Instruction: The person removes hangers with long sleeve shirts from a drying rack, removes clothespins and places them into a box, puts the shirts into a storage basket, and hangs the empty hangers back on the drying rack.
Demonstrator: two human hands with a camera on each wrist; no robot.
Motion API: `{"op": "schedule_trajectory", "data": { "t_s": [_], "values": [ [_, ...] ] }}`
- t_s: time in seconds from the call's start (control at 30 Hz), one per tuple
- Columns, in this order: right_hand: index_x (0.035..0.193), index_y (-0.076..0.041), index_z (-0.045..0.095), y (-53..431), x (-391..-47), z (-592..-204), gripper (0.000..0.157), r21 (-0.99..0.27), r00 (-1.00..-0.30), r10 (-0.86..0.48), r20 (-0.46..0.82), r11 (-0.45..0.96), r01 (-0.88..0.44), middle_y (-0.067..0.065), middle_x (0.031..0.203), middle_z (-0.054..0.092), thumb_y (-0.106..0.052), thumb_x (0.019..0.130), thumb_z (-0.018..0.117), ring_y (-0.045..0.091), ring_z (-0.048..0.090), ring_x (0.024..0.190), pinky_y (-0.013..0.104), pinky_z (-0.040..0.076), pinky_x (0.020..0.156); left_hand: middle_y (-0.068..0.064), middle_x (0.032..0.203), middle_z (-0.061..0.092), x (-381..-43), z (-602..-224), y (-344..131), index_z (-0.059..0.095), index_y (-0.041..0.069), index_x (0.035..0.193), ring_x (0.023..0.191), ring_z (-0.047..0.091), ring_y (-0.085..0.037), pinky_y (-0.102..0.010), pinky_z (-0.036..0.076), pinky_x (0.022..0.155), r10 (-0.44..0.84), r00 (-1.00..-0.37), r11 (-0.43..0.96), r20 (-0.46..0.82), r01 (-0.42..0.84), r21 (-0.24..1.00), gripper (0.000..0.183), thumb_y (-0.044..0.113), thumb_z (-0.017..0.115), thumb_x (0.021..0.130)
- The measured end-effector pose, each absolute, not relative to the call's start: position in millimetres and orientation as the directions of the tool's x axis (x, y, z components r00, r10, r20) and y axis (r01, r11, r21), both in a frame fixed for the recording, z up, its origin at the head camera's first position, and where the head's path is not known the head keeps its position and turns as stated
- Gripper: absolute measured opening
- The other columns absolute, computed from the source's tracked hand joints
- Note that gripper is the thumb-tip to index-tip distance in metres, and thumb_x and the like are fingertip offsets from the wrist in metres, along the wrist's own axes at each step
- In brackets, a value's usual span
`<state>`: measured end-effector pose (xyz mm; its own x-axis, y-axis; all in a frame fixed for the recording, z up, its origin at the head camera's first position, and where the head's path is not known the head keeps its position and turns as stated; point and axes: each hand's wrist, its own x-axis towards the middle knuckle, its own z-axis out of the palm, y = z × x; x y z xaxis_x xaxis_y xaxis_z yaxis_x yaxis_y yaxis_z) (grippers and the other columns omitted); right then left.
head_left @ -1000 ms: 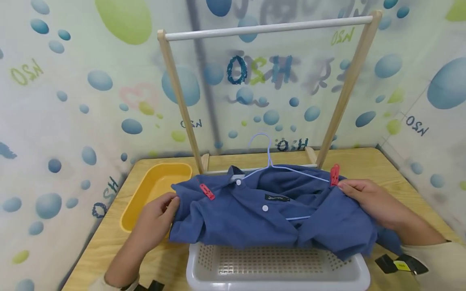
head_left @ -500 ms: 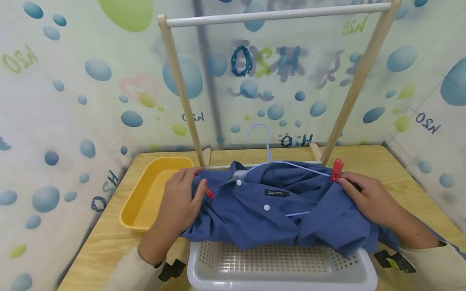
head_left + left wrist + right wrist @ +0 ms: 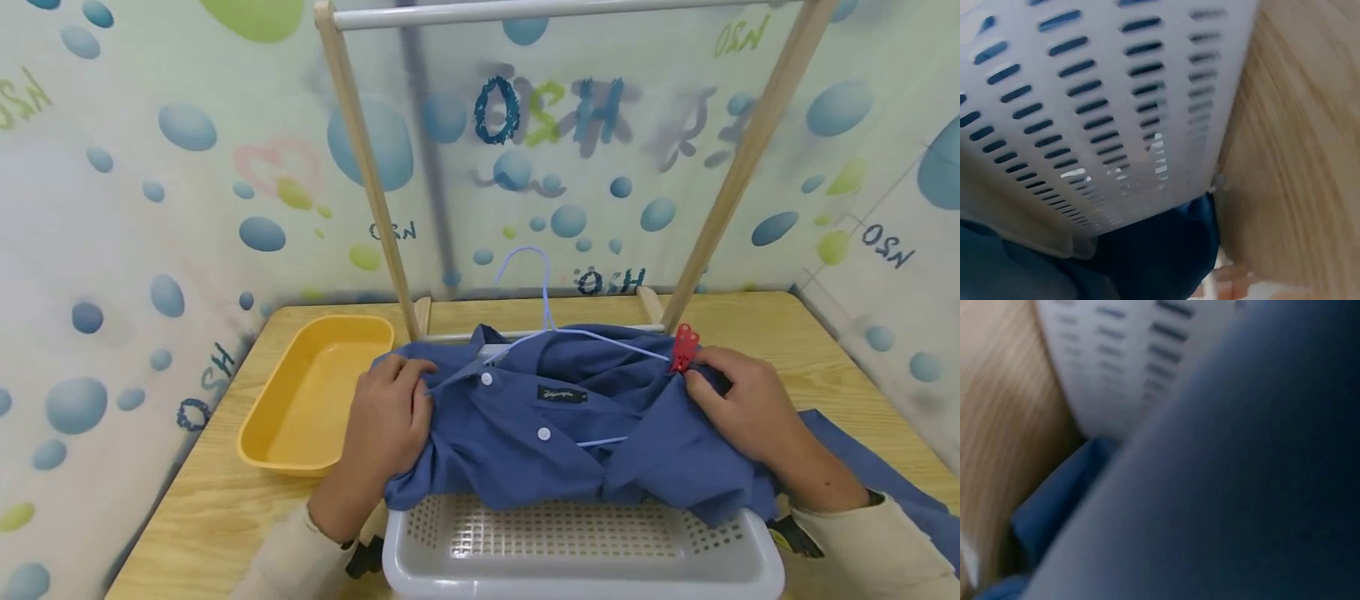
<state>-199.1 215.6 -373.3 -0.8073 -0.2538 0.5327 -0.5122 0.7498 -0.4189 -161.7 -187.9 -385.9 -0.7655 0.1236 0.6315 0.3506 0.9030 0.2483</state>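
Observation:
A blue button-up shirt (image 3: 517,450) hangs on a thin lavender wire hanger (image 3: 546,300), its collar open with a dark label inside. My left hand (image 3: 388,417) grips the shirt's left shoulder, fingers bunched in the cloth. At the other shoulder my right hand (image 3: 750,404) pinches the fabric right beside a red clothespin (image 3: 684,348), which clips the shirt to the hanger. The second red clothespin, at the left shoulder, is hidden behind my left hand. In the left wrist view dark blue cloth (image 3: 1160,250) lies below the basket's side; blue fabric (image 3: 1222,500) fills much of the right wrist view.
A white slotted basket (image 3: 585,583) stands under the shirt at the front. To the left is a yellow tray (image 3: 258,450) on the wooden table (image 3: 195,517). Behind rises a rack with wooden posts (image 3: 363,158) and a white top bar (image 3: 525,10). One sleeve (image 3: 870,467) trails right.
My left hand has moved from the sleeve edge inward and up onto the left shoulder, covering the clothespin there. My right hand stays by the right clothespin. The view tilts down slightly.

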Motion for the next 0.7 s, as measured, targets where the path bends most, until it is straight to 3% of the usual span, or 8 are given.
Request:
{"op": "schedule_trajectory", "data": {
  "t_s": [0.13, 0.3, 0.5, 0.7],
  "values": [
    [0.104, -0.003, 0.067, 209, -197, -370, 0.024, -0.448, -0.874, -0.199, 0.442, 0.796, -0.408, 0.015, 0.086, 0.07, -0.025, 0.095, 0.064, 0.027, 0.063, 0.073, 0.037, 0.046, 0.063, -0.016, 0.099, 0.061, -163, -387, -186, 0.07, 0.006, 0.105, 0.087, 0.059, -0.033, -0.05, 0.048, 0.078, 0.179, -0.68, 0.896, 0.711, 0.411, 0.168, 0.029, 0.013, 0.047, 0.09],
    [0.106, -0.004, 0.06, 203, -198, -379, 0.033, -0.484, -0.907, -0.141, 0.396, 0.808, -0.337, 0.01, 0.078, 0.064, -0.034, 0.095, 0.067, 0.021, 0.054, 0.065, 0.03, 0.037, 0.058, -0.018, 0.101, 0.059, -163, -389, -187, 0.07, 0.005, 0.105, 0.09, 0.056, -0.034, -0.05, 0.047, 0.083, 0.179, -0.637, 0.858, 0.75, 0.474, 0.197, 0.033, 0.011, 0.044, 0.086],
    [0.103, -0.003, 0.064, 202, -201, -392, 0.027, -0.48, -0.864, -0.126, 0.487, 0.788, -0.386, 0.015, 0.084, 0.071, -0.024, 0.09, 0.074, 0.024, 0.061, 0.069, 0.029, 0.041, 0.059, -0.017, 0.104, 0.059, -165, -394, -187, 0.069, 0.007, 0.108, 0.093, 0.056, -0.03, -0.045, 0.049, 0.083, 0.126, -0.654, 0.805, 0.746, 0.507, 0.308, 0.032, 0.008, 0.047, 0.085],
    [0.1, -0.004, 0.065, 201, -206, -396, 0.025, -0.456, -0.841, -0.152, 0.52, 0.783, -0.424, 0.014, 0.081, 0.072, -0.022, 0.087, 0.077, 0.023, 0.06, 0.064, 0.029, 0.041, 0.057, -0.014, 0.106, 0.057, -167, -398, -193, 0.066, 0.007, 0.118, 0.082, 0.053, -0.014, -0.025, 0.044, 0.072, 0.044, -0.756, 0.588, 0.653, 0.548, 0.595, 0.032, -0.001, 0.049, 0.093]
  ]
}}
